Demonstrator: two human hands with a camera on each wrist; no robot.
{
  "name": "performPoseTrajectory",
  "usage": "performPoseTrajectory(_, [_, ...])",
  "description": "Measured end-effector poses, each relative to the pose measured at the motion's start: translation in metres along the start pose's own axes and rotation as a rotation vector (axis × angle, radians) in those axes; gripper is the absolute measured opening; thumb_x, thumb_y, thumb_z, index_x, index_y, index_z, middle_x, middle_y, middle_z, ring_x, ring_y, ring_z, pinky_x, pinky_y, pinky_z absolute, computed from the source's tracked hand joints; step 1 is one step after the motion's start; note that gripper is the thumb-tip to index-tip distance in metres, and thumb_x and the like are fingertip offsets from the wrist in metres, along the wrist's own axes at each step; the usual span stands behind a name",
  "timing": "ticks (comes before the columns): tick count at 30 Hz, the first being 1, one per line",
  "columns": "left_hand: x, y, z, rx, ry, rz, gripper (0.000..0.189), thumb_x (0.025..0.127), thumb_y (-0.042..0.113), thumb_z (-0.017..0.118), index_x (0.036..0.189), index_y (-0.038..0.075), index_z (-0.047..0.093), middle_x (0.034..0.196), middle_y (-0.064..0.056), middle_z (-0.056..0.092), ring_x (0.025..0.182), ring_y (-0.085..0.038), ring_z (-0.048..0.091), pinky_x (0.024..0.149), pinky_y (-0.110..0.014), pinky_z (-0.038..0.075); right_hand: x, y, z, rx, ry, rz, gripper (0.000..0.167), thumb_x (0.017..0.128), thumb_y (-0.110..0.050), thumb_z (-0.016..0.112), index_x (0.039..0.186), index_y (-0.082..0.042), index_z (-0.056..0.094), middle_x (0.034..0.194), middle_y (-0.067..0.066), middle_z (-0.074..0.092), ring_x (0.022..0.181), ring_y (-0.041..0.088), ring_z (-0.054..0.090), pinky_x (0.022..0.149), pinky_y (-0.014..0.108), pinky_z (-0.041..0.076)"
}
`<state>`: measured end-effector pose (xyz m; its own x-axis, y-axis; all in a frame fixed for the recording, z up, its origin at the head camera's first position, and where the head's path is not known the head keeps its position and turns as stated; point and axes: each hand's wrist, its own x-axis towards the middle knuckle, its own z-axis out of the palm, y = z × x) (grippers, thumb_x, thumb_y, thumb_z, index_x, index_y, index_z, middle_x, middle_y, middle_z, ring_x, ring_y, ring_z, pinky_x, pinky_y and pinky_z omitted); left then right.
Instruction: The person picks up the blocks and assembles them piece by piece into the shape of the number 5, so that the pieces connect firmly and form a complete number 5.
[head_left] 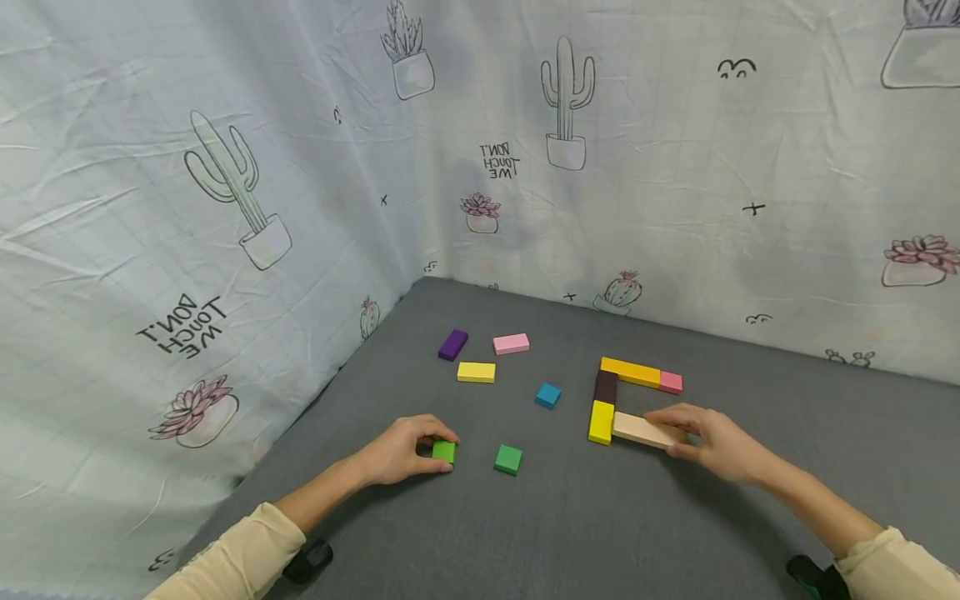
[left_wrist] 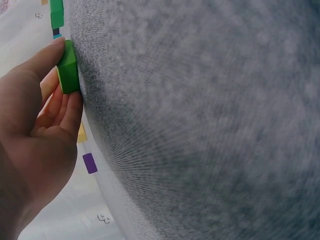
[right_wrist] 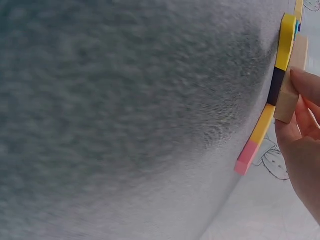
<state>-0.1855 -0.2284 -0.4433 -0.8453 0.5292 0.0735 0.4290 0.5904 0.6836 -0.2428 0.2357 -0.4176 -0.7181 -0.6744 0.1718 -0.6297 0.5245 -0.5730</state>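
Note:
Between thumb and fingers, my left hand (head_left: 402,451) pinches a small lime-green block (head_left: 444,452), low over the grey cloth. The left wrist view shows this green block (left_wrist: 68,70) gripped at its ends. My right hand (head_left: 712,442) holds a long plain wooden block (head_left: 649,430) by its right end. The other end of that block meets the side of a bright yellow block (head_left: 601,422). Behind the yellow one, a dark brown block (head_left: 605,387), an orange-yellow block (head_left: 631,372) and a pink-red block (head_left: 671,382) continue the row round a corner.
Loose on the grey table (head_left: 420,533) lie a green block (head_left: 507,459), a blue block (head_left: 547,396), a yellow block (head_left: 476,372), a pink block (head_left: 511,343) and a purple block (head_left: 453,345). Printed white curtains (head_left: 660,167) hang behind and at the left.

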Motion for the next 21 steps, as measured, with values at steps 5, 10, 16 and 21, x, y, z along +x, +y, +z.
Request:
performPoseTrajectory(5, [0.001,0.001,0.000,0.005,-0.001,-0.007,0.032,0.084,0.021,0.075,0.112,0.008,0.067,0.106,0.002,0.061,0.092,-0.011,0.056,0.083,-0.028,0.051,-0.007,0.005,0.002,0.017,-0.011,-0.039,0.041,0.086,-0.011,0.071,0.124,0.000,0.060,0.120,0.014,0.060,0.105,0.007,0.054,0.081,0.032,0.052])
performPoseTrajectory(10, [0.000,0.002,-0.001,0.014,-0.001,-0.005,0.032,0.085,0.022,0.075,0.112,0.008,0.067,0.106,0.003,0.061,0.091,-0.010,0.056,0.082,-0.029,0.051,-0.007,0.009,0.006,-0.002,-0.023,-0.068,0.042,0.085,-0.011,0.073,0.123,0.000,0.061,0.118,0.012,0.061,0.100,0.009,0.054,0.075,0.023,0.049])
performPoseTrajectory(16, [0.000,0.005,-0.001,0.026,0.001,0.007,0.032,0.085,0.021,0.075,0.112,0.007,0.067,0.105,0.002,0.061,0.091,-0.010,0.056,0.082,-0.029,0.051,-0.005,0.010,0.008,-0.056,-0.014,-0.075,0.042,0.084,-0.009,0.073,0.122,0.001,0.061,0.116,0.011,0.062,0.098,0.010,0.055,0.073,0.027,0.049])
performPoseTrajectory(21, [-0.001,0.005,-0.001,0.014,0.005,0.004,0.032,0.085,0.020,0.075,0.112,0.006,0.067,0.105,0.003,0.061,0.091,-0.010,0.056,0.082,-0.029,0.051,-0.003,0.011,0.009,-0.089,-0.016,-0.112,0.043,0.082,-0.006,0.074,0.122,0.001,0.062,0.114,0.010,0.063,0.095,0.010,0.055,0.074,0.028,0.049])
